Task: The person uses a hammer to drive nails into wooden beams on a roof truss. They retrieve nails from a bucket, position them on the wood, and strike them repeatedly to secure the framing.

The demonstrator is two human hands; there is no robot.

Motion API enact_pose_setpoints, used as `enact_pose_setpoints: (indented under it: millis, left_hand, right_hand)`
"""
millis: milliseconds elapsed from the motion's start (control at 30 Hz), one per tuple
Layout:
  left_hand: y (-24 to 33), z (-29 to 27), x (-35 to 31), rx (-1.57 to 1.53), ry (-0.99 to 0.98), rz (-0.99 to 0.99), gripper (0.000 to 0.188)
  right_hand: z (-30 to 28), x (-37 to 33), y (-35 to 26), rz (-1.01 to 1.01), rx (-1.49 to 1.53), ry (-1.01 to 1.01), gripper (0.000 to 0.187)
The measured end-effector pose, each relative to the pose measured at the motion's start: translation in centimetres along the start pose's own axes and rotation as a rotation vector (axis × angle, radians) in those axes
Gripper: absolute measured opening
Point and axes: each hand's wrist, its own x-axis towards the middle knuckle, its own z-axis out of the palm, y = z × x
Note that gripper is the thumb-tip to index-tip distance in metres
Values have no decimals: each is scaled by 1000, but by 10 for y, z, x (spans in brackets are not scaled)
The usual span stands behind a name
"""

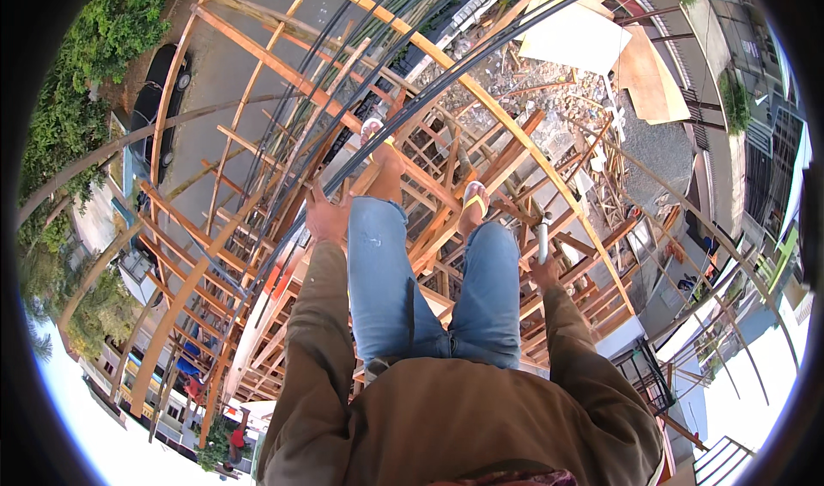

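Observation:
My left hand (324,220) is beside my left knee, next to the thick black cables (378,138). Its fingers are spread, and I see nothing held in it. Whether it rests on the cables or on timber behind them, I cannot tell. At the right, my right hand (542,273) is closed round the lower part of a hammer (543,239) with a pale grey handle, its head pointing away from me. My feet, in flip-flops (475,196) with yellow straps, are on wooden beams (429,181) of an open frame high above the ground.
A long curved-looking timber (506,125) crosses in front of me. Far below lie rubble (532,91), pale sheets (575,35) and a gravel heap (657,155). A black car (160,108) stands by the road at left. A person in red (237,439) is at lower left.

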Motion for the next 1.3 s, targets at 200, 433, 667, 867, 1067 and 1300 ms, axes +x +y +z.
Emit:
enact_pose_setpoints:
  millis: [200, 433, 667, 867, 1067, 1300]
  left_hand:
    - [83, 7, 97, 180, -193, 291, 129]
    - [97, 36, 145, 255, -303, 355, 124]
    - [71, 72, 152, 261, -290, 642, 85]
    - [66, 67, 162, 227, -353, 625, 91]
    - [74, 42, 160, 98, -435, 550, 101]
    - [75, 52, 163, 68, -313, 511, 98]
  right_hand:
    - [40, -34, -127, -306, -124, -61, 32]
    - [65, -88, -205, -358, -229, -66, 33]
    - [61, -97, -188, -156, -143, -11, 35]
    - [31, -108, -152, -113, -146, 53, 33]
    - [18, -142, -107, -47, -42, 126, 42]
    - [11, -140, -127, -46, -158, 124, 51]
